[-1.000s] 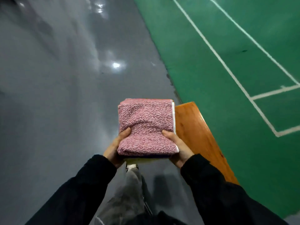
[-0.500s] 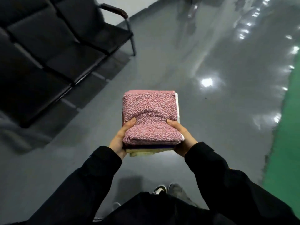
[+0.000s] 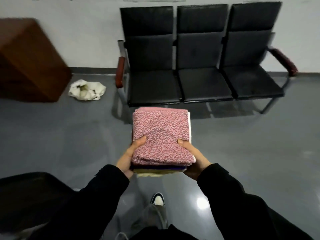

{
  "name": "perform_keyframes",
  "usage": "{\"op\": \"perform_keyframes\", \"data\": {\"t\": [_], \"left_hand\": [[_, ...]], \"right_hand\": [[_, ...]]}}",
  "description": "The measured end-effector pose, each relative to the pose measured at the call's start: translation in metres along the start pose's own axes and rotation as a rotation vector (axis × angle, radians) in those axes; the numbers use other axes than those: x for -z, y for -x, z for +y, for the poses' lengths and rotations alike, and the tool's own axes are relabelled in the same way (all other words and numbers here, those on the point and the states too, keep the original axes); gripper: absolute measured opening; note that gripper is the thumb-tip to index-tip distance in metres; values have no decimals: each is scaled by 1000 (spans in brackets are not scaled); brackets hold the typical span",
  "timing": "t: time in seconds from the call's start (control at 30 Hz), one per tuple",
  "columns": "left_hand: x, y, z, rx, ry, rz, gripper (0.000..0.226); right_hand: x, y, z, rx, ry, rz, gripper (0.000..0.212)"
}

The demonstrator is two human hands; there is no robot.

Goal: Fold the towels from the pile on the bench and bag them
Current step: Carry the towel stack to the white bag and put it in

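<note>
Two hands carry a stack of folded towels [image 3: 160,135] in front of the body, above the grey floor [image 3: 52,135]; the left hand [image 3: 128,157] grips the near left corner with the thumb on top and the fingers hidden below, and the right hand [image 3: 194,157] does the same at the near right corner; both are closed firmly on the stack. The folding seems finished, and I judge that the step now is to bring the stack to the bag; the white bag [image 3: 87,90] lies crumpled on the floor, near the wall, between a brown wooden cabinet [image 3: 29,61] and a row of black chairs [image 3: 200,66], well apart from the stack. To do it well, keep the stack level and pressed from both sides, so the layers do not slide; the bag mouth looks collapsed, so probably one hand must open it first, while the other supports the stack from below. The top towel is pink, thick and nubby, with rounded fold edges; under it a dark purple layer and a pale yellow one show, and a white edge at the right side; the floor is smooth and shiny; the chair seats look like padded leather.
</note>
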State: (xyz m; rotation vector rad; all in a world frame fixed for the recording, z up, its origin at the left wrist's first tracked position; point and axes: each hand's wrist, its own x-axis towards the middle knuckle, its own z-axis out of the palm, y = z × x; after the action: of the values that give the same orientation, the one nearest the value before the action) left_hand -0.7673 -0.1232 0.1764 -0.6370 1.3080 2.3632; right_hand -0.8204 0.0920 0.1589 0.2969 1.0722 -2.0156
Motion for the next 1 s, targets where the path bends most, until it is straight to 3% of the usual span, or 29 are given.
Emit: {"op": "perform_keyframes", "data": {"t": [0.23,0.4,0.5,0.7,0.8,0.93,1.0], "left_hand": [[99,-62,81,-156,205,188,104],[161,-122,172,-269,165,303,73],[194,-146,227,-319,119,355,66],[290,-227,357,-361,75,451,84],[348,-281,409,-371,136,546,72],[399,-313,471,-390,190,636,79],[425,-315,495,-390,251,684,87]], "right_hand": [[-81,-163,-41,-206,109,-167,105],[-151,-288,-104,-296,243,-190,78],[-196,-355,-134,-349,372,-222,67],[-289,-506,-185,-371,423,-341,86],[-330,-601,-201,-422,380,-403,93],[-389,-699,-208,-459,456,-405,51],[-430,-742,-205,-510,478,-421,48]]}}
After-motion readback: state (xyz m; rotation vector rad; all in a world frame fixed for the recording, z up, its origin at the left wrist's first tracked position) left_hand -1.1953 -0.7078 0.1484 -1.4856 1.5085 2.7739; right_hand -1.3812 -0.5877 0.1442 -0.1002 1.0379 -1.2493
